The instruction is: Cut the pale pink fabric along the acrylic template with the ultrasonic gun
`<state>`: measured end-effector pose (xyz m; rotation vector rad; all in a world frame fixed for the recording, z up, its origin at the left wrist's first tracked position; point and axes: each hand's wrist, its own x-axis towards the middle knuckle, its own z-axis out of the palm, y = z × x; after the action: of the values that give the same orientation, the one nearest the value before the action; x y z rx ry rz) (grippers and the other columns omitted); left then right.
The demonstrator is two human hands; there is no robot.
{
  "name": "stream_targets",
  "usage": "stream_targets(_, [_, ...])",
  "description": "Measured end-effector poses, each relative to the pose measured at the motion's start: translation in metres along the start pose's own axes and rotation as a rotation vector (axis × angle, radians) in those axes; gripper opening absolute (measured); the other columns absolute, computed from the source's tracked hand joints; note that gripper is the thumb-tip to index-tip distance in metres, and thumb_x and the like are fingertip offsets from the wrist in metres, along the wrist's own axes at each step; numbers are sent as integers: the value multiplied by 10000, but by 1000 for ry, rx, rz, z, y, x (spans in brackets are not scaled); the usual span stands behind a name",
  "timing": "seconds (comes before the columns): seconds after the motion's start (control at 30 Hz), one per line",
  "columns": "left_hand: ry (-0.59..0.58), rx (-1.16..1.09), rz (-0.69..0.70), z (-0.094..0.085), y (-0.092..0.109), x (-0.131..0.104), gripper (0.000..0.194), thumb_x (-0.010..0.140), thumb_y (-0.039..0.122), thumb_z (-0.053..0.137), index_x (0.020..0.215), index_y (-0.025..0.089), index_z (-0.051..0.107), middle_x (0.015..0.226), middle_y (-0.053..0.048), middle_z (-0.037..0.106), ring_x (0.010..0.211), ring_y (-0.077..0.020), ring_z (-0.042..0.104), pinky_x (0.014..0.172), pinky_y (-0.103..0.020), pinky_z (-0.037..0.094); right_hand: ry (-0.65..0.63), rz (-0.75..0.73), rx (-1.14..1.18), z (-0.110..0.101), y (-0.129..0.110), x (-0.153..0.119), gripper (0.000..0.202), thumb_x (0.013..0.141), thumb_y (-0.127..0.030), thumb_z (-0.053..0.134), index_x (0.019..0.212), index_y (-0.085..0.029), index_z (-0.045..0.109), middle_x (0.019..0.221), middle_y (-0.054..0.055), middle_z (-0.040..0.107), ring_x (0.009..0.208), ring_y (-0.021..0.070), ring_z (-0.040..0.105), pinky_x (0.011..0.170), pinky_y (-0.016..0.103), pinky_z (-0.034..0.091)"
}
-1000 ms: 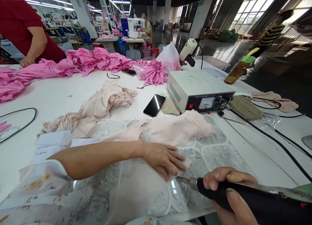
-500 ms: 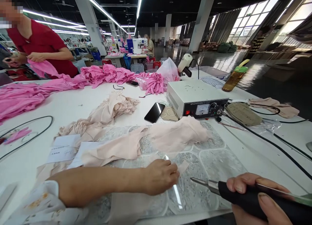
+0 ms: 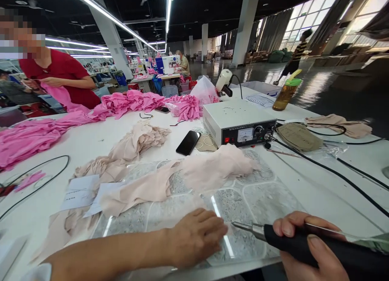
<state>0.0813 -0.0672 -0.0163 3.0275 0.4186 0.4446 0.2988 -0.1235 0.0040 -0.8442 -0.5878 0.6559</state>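
My right hand point(image 3: 306, 240) is wrapped round the black handle of an ultrasonic cutter point(image 3: 291, 240), whose metal tip points left. Just left of that tip, my left hand point(image 3: 197, 237) bears down on the mat point(image 3: 264, 200) with its fingers pressed together on a beige fabric piece point(image 3: 231, 229). A small end of this piece shows past the fingertips; the rest is mostly under the hand. Beyond my hands, a loose beige fabric heap point(image 3: 215, 167) and a layered fabric strip point(image 3: 139, 187) lie on the mat.
Behind the mat stand a control box point(image 3: 240, 114) and a black phone point(image 3: 188, 142). A black cable point(image 3: 322, 163) crosses the table's right side. Pink fabric point(image 3: 127, 104) runs along the far edge, where a person in red point(image 3: 60, 78) handles some. A bottle point(image 3: 285, 94) stands back right.
My left hand has moved slightly down, and its fingers look flatter. The cutter's tip has shifted a little left, closer to the left fingertips. The head view has also moved slightly.
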Motion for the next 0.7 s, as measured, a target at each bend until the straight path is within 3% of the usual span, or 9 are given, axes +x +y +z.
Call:
stream_targets(0.1, [9,-1,-1,2,1,-7,393,981,360,520,1237,63,539,1311,-167,571,1268,-292,503,1079,-390,412,85,19,33,8,-2,3,108,676,-212,588,771,-221,539,676,-20,468,514,130,463,459,318,456])
stream_targets(0.23, [-114,-87,116,-9,7,-15,418,1017,406,439,1271,90,540,1419,-121,501,1352,-259,427,1160,-366,322,107,39,58,7,2,5,118,643,-193,574,753,-216,537,660,-16,492,506,122,457,452,298,453])
stream_targets(0.33, [-137,-91,39,-24,9,-26,377,1028,372,414,1279,123,543,1445,-115,472,1376,-270,392,1166,-474,278,62,65,97,6,9,4,108,663,-195,572,767,-216,550,667,-15,500,502,120,469,444,290,451])
stream_targets(0.47, [-29,-68,-139,-36,8,-48,327,1001,224,443,1289,103,535,1347,-164,561,1318,-244,475,1142,-428,346,-23,90,123,12,17,1,95,694,-208,578,787,-213,559,676,-18,494,503,116,483,445,282,453])
stream_targets(0.6, [-87,-58,-180,-37,10,-65,342,989,197,460,1314,110,520,1338,-152,572,1299,-233,499,1136,-410,361,-55,102,98,17,23,-1,88,706,-225,587,789,-216,561,686,-17,488,508,116,480,451,285,462])
stream_targets(0.7, [-64,-43,-183,-33,11,-68,319,990,219,481,1281,107,548,1328,-143,582,1301,-230,497,1146,-405,344,-64,138,104,17,25,-2,92,702,-213,584,792,-218,566,689,-19,482,510,115,478,449,282,465])
